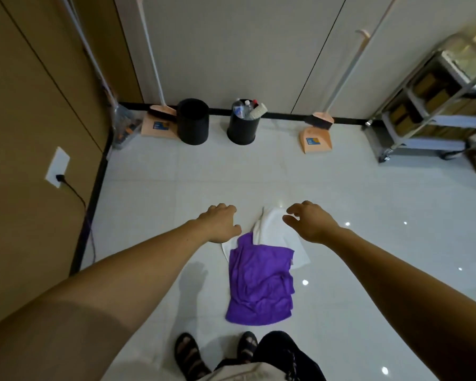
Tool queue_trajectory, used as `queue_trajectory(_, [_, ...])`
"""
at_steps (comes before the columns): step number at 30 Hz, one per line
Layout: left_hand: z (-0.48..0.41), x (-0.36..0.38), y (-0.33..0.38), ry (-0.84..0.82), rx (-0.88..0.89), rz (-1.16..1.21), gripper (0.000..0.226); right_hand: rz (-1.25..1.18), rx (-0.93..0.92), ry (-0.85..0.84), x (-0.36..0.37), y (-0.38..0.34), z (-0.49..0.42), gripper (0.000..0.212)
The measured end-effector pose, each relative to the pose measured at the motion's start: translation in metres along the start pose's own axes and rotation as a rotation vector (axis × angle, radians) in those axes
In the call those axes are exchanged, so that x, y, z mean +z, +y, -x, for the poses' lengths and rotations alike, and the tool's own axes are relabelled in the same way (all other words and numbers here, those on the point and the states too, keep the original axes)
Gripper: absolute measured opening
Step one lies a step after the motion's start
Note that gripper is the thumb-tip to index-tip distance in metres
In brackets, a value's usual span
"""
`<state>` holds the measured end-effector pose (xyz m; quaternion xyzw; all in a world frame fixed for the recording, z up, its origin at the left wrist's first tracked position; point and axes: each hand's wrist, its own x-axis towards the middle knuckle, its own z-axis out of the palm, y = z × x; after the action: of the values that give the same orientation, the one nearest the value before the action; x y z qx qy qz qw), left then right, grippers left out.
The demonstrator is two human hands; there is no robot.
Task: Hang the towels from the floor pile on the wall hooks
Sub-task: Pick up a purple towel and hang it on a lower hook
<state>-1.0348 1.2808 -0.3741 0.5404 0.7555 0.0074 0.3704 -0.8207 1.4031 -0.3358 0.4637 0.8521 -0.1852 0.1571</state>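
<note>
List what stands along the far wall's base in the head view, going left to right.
Left dustpan → empty black bin → black bin full of bottles → right dustpan → metal cart

purple towel (260,284) hides much of white towel (272,229); cart (434,105) cropped right

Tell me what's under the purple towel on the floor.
A white towel lies partly under the purple towel, sticking out at its far end and right side. How far it runs beneath, or whether anything else lies under there, is covered.
</note>
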Motion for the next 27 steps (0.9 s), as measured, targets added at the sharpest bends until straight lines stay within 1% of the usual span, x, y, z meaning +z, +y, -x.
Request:
queue_trajectory(4, [-0.028,0.027,0.022,-0.021,-0.022,0.004,0.065,-0.043,0.052,-0.054,0.027,0.045,-0.011,0.043])
queue_trajectory(8, [-0.06,0.064,0.051,-0.038,-0.073,0.02,0.06,-0.135,0.134,-0.11,0.061,0.109,-0.034,0.043])
queue_trajectory(11, [-0.09,0.104,0.073,-0.052,-0.123,0.04,0.053,-0.181,0.179,-0.178,0.095,0.164,-0.054,0.042])
queue_trajectory(14, [-0.13,0.156,0.088,-0.072,-0.151,0.053,0.052,-0.194,0.2,-0.215,0.143,0.214,-0.079,0.039])
queue_trajectory(17, [-0.179,0.217,0.093,-0.099,-0.149,0.076,0.051,-0.246,0.236,-0.233,0.205,0.253,-0.107,0.039])
queue_trajectory(20, [-0.235,0.287,0.087,-0.16,-0.132,0.065,0.048,-0.279,0.269,-0.274,0.283,0.284,-0.136,0.039])
queue_trajectory(24, [-0.317,0.393,0.061,-0.22,-0.104,0.016,0.048,-0.307,0.309,-0.303,0.405,0.317,-0.179,0.031])
queue_trajectory(27, [-0.365,0.464,0.037,-0.21,-0.097,0.006,0.047,-0.322,0.315,-0.343,0.491,0.333,-0.208,0.03])
